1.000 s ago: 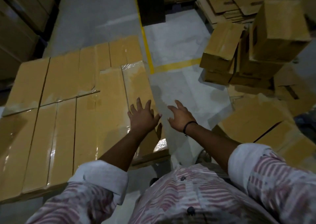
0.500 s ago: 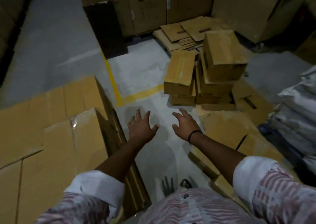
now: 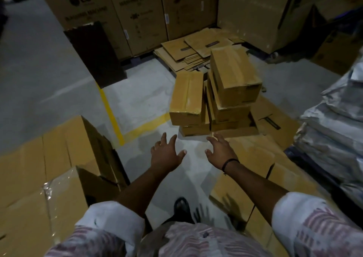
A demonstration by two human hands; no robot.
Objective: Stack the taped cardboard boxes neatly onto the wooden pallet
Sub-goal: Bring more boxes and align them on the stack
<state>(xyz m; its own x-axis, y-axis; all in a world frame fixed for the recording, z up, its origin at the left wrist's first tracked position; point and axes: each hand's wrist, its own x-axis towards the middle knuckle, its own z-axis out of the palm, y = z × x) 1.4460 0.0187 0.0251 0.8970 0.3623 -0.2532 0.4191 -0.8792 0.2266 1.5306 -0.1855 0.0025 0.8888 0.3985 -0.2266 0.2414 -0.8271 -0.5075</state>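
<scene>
Down at the lower left, close to the person, taped boxes (image 3: 29, 207) already stand packed side by side in a stack, though the wooden pallet beneath them is hidden. Just ahead, the left hand (image 3: 166, 155) and right hand (image 3: 221, 152) hover over the floor (image 3: 137, 103), fingers spread and holding nothing. Beyond them a pile of boxes (image 3: 187, 97) waits unstacked, so several trips look to be left. Flattened cardboard (image 3: 196, 48) lies farther back.

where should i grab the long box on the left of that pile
Probably from the front: the long box lies with its short end toward you, its left side free but its right side against the taller stack. So left hand on the free side, right hand at the near right corner.
</scene>
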